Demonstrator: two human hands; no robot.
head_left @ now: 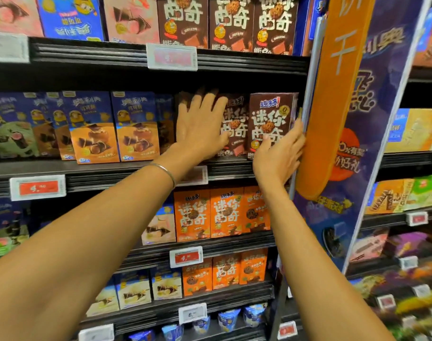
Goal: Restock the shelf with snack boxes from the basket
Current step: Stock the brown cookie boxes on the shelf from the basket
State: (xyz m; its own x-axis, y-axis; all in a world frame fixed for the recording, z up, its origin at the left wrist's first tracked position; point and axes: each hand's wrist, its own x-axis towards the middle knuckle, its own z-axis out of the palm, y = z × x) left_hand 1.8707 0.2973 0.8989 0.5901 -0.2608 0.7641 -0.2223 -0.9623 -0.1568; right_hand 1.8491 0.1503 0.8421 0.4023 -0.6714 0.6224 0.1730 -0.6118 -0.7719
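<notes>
The head camera shows both arms reaching up to the middle shelf [99,167]. The left hand [200,129] lies flat on the front of a brown cookie box [184,100], with its fingers spread. It is most likely pushing the box back and keeping the row from tipping. The right hand [279,153] holds the end cookie box [271,116] low down. Its thumb is on the front and its fingers run along the side, squeezed in beside the orange sign [333,94]. That box stands up straight at the right end of the row. It sits a bit further forward than the middle box [234,124] next to it, so it probably needs sliding in. Blue snack boxes [134,124] fill the left part of the shelf. The basket is not in sight.
</notes>
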